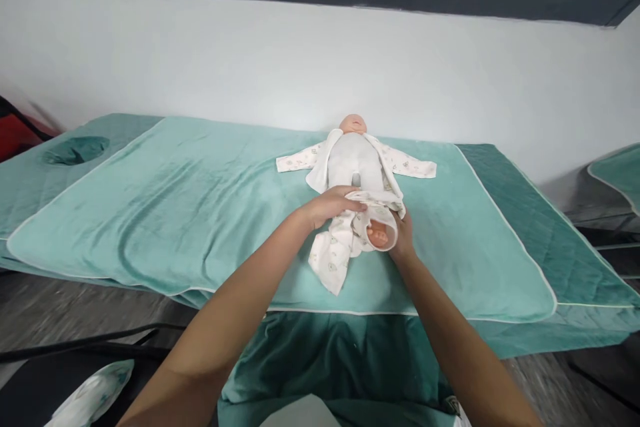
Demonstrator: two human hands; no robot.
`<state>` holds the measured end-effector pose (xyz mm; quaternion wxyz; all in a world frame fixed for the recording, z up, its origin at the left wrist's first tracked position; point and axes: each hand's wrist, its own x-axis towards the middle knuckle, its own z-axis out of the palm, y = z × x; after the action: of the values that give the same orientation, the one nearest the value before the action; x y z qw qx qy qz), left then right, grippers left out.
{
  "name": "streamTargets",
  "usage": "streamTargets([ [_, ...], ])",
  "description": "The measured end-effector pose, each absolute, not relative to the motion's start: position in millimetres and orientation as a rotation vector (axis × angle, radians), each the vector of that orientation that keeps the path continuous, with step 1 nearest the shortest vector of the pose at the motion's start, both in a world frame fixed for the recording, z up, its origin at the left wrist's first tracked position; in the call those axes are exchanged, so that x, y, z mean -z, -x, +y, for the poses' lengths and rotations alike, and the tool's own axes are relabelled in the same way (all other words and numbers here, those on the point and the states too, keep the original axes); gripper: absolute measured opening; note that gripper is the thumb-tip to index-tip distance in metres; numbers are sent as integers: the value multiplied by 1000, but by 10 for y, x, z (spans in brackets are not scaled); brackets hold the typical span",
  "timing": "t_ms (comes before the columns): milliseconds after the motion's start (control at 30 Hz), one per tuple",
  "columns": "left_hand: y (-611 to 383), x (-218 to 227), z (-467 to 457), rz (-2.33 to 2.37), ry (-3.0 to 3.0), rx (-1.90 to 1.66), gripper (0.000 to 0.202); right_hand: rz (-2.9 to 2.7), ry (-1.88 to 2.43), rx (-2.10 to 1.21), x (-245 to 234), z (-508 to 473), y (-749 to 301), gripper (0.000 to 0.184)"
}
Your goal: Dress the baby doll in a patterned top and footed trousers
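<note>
A baby doll (354,159) lies on its back on a light green towel (200,213), head toward the wall. It wears an open white printed romper (334,250), sleeves spread to both sides. My left hand (333,204) grips the bunched romper fabric at the doll's hips. My right hand (401,235) holds the romper leg opening, with the doll's foot (377,236) showing inside it.
The towel covers a darker green massage bed (540,213) with a face hole (75,150) at the far left. A white wall rises behind. Another green-covered bed (617,173) stands at the right. Printed cloth (95,393) lies at the lower left.
</note>
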<state>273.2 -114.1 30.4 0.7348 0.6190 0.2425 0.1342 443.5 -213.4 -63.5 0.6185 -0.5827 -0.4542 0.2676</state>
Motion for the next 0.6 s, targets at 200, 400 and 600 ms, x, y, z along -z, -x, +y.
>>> streamTargets([
  [200, -2943, -231, -953, 694, -1648, -663, 24, -919, 1322, -485, 517, -1783, -4562, 23],
  [400, -2849, -240, -914, 710, -1584, -627, 27, -896, 1397, -435, 619, -1719, -4651, 15],
  [600, -2628, -84, -915, 604, -1194, -576, 40, -1688, 1303, -544, 42, -1774, -4831, 36],
])
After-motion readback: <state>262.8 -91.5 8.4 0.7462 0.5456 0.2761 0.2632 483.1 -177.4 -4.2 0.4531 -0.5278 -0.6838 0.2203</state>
